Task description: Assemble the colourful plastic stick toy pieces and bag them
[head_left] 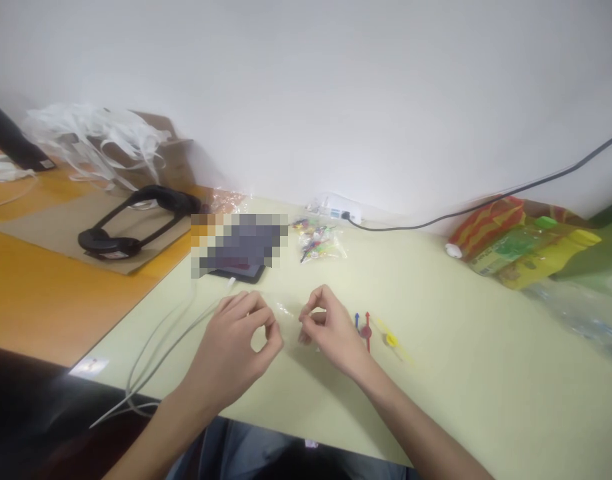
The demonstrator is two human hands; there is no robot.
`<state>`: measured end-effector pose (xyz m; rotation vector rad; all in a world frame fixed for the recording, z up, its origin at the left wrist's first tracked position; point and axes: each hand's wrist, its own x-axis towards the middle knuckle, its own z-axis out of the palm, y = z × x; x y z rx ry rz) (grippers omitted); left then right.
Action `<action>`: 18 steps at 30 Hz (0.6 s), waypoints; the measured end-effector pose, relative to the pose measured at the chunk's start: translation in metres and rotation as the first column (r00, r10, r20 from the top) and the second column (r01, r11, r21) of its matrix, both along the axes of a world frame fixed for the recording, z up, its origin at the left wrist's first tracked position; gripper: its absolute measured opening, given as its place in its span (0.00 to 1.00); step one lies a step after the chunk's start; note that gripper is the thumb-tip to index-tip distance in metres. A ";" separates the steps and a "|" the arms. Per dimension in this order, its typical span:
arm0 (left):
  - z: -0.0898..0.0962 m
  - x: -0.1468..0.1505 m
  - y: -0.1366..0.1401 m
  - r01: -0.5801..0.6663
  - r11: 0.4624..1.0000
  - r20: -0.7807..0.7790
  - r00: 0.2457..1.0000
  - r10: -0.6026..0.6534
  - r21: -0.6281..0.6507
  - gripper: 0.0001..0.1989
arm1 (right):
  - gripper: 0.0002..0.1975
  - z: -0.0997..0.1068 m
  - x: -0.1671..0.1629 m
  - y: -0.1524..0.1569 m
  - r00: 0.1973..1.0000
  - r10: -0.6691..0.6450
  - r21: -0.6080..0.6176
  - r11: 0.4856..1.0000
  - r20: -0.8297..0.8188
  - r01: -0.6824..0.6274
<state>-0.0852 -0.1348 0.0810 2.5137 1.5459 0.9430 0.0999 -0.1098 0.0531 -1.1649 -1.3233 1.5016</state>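
My left hand is closed in a pinch, thumb against forefinger. Facing it across a small gap, my right hand pinches too. Between them, just above the table, spans a thin clear plastic bag; it shows mostly as a glint, and its outline is hard to make out. Right of my right hand lie a blue arrow-shaped piece, a red arrow-shaped spinner and a yellow spinner. Farther back, filled clear bags hold several colourful small pieces.
A tablet, partly pixelated, lies behind my left hand, with white cables trailing off the front edge. A black headband-like device rests on cardboard at left. Against the wall stands a power strip; bright snack packages lie at right.
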 end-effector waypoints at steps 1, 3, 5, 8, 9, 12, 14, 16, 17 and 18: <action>0.001 -0.001 -0.001 -0.002 1.000 -0.001 1.000 0.002 0.000 0.10 | 0.14 0.000 -0.001 0.000 1.000 0.011 -0.015 1.000 -0.002 -0.011; 0.000 -0.002 -0.002 0.006 1.000 0.005 1.000 -0.006 -0.008 0.10 | 0.17 0.000 -0.004 0.000 0.999 0.046 -0.035 0.998 0.000 -0.046; -0.002 -0.005 -0.003 0.027 0.999 0.018 0.999 -0.026 -0.036 0.12 | 0.13 0.000 -0.008 0.000 0.995 0.096 -0.032 0.995 0.009 -0.096; -0.006 -0.019 -0.003 0.042 0.997 0.063 0.997 -0.039 -0.057 0.09 | 0.04 -0.001 -0.012 0.002 0.990 0.142 -0.007 0.990 0.021 -0.141; -0.007 -0.025 -0.002 0.047 0.998 0.073 0.996 -0.043 -0.045 0.06 | 0.04 -0.001 -0.012 0.003 0.989 0.143 -0.002 0.990 0.022 -0.143; -0.010 -0.041 0.001 0.165 0.986 -0.040 0.985 -0.166 -0.026 0.35 | 0.05 -0.002 -0.010 0.006 0.989 0.148 -0.011 0.989 -0.007 -0.148; -0.013 -0.045 0.004 0.224 0.974 -0.171 0.959 -0.228 -0.044 0.51 | 0.07 -0.003 -0.010 0.007 0.984 0.173 -0.029 0.984 -0.050 -0.174; -0.017 -0.044 0.007 0.246 0.968 -0.259 0.933 -0.251 -0.051 0.54 | 0.08 -0.004 -0.010 0.008 0.973 0.214 -0.046 0.975 -0.091 -0.219; -0.019 -0.042 0.009 0.246 0.968 -0.278 0.928 -0.249 -0.048 0.52 | 0.09 -0.004 -0.010 0.007 0.968 0.230 -0.049 0.971 -0.099 -0.236; -0.022 -0.041 0.012 0.239 0.970 -0.283 0.928 -0.242 -0.045 0.50 | 0.10 -0.004 -0.009 0.006 0.969 0.230 -0.043 0.971 -0.091 -0.234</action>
